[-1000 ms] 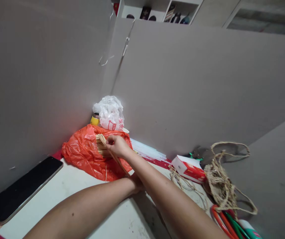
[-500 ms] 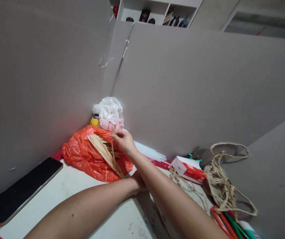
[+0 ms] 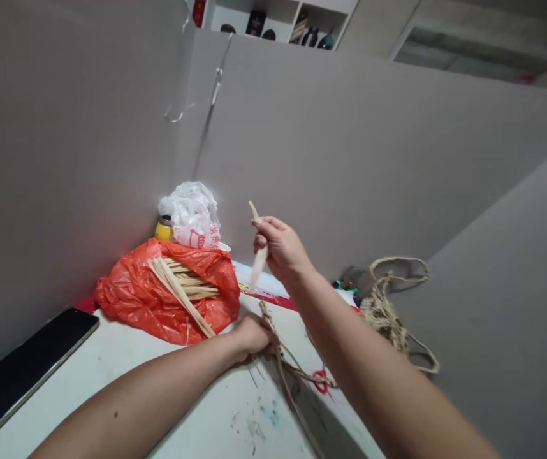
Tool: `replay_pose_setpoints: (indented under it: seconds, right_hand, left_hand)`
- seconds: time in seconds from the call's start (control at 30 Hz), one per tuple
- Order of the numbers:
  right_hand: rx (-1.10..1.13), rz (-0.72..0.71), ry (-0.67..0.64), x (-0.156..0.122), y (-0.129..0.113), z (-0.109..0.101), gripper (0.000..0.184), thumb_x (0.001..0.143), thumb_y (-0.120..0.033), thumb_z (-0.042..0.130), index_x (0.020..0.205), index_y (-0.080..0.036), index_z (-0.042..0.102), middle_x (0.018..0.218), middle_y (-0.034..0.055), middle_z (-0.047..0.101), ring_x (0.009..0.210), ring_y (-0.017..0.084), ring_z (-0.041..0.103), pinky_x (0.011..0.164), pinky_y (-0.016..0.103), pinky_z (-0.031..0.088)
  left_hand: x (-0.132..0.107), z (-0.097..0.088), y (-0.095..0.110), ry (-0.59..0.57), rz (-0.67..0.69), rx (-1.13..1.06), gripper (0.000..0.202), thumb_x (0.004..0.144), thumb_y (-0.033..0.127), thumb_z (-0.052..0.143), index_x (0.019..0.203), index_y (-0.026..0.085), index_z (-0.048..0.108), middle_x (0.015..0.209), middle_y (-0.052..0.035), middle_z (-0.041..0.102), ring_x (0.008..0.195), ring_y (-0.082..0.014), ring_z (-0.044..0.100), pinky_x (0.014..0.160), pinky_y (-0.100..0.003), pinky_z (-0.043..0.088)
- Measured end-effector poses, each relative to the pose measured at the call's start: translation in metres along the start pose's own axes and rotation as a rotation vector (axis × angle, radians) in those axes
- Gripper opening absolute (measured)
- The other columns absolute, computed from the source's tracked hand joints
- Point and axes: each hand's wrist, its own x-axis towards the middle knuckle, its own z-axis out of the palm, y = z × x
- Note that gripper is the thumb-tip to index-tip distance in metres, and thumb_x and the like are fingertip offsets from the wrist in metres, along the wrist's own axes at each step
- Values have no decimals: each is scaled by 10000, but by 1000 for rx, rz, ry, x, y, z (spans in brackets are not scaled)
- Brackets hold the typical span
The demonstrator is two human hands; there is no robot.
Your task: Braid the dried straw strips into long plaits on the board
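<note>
My right hand (image 3: pixel 284 247) is raised above the table, thumb and fingers pinching a pale dried-leaf strip (image 3: pixel 258 266). The strip's short end sticks up past the fingertips and its wider part hangs below, slightly blurred. Lower down, my left hand (image 3: pixel 255 335) rests near the table surface, closed around a braided straw cord (image 3: pixel 279 347). Loose ends stick out above that grip, and long strands trail toward me. A red tie (image 3: pixel 320 381) circles the cord to the right. More dried strips (image 3: pixel 185 287) lie in an orange plastic bag (image 3: pixel 127 299) to the left.
A black phone (image 3: pixel 29 376) lies at the table's left edge. Behind the orange bag stand a crumpled white plastic bag (image 3: pixel 191 210) and a yellow jar (image 3: pixel 163 229). Coiled rope (image 3: pixel 388 315) sits at the right. Grey panels (image 3: pixel 326 146) enclose the table.
My right hand has moved right and up from the orange bag, carrying the strip. My left hand, earlier mostly hidden behind the right forearm, now shows with the cord. The view has shifted.
</note>
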Motion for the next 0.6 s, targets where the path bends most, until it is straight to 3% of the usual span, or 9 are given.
replay_pose_setpoints:
  seconds: [0.1, 0.2, 0.27, 0.37, 0.5, 0.6]
  right_hand:
    - [-114, 111, -13, -29, -34, -39, 163, 706, -306, 625, 751, -201, 509, 348, -113, 330, 295, 43, 262, 345, 172, 217]
    - [-285, 323, -70, -73, -47, -83, 189, 724, -355, 622, 759, -197, 523, 351, -100, 350, 290, 45, 254, 336, 177, 184]
    - [-396, 443, -131, -105, -36, -109, 214, 738, -383, 615, 744, -189, 524, 383, -78, 411, 317, 48, 301, 354, 176, 210]
    - [-572, 614, -233, -147, -2, -137, 218, 756, -395, 575, 765, -182, 531, 546, -4, 585, 426, 88, 450, 408, 195, 297]
    - [-907, 494, -259, -175, 38, -150, 198, 772, -309, 530, 646, -158, 551, 593, 0, 567, 540, 102, 467, 497, 210, 327]
    - [-1084, 430, -232, -179, 45, -150, 165, 762, -280, 529, 660, -163, 586, 597, -3, 564, 555, 110, 462, 511, 215, 315]
  left_hand:
    - [2, -4, 1, -42, -3, -1, 147, 697, 118, 549, 557, 120, 598, 403, 35, 488, 282, -40, 268, 339, -213, 160]
    - [4, -6, 3, -83, -15, -8, 175, 699, 125, 537, 527, 125, 567, 410, 36, 494, 281, -35, 252, 335, -210, 156]
    - [5, -7, 4, -99, -19, -11, 163, 701, 156, 551, 541, 127, 565, 411, 42, 488, 283, -32, 241, 331, -208, 145]
    - [5, -7, 5, -111, -27, -9, 133, 697, 200, 570, 586, 128, 571, 418, 50, 482, 283, -28, 237, 329, -205, 136]
    - [6, -8, 7, -132, -41, 15, 156, 699, 259, 581, 611, 132, 562, 430, 57, 480, 283, -21, 221, 329, -201, 137]
    - [5, -7, 9, -139, -46, 29, 201, 693, 305, 599, 595, 140, 539, 431, 61, 477, 289, -17, 214, 333, -197, 131]
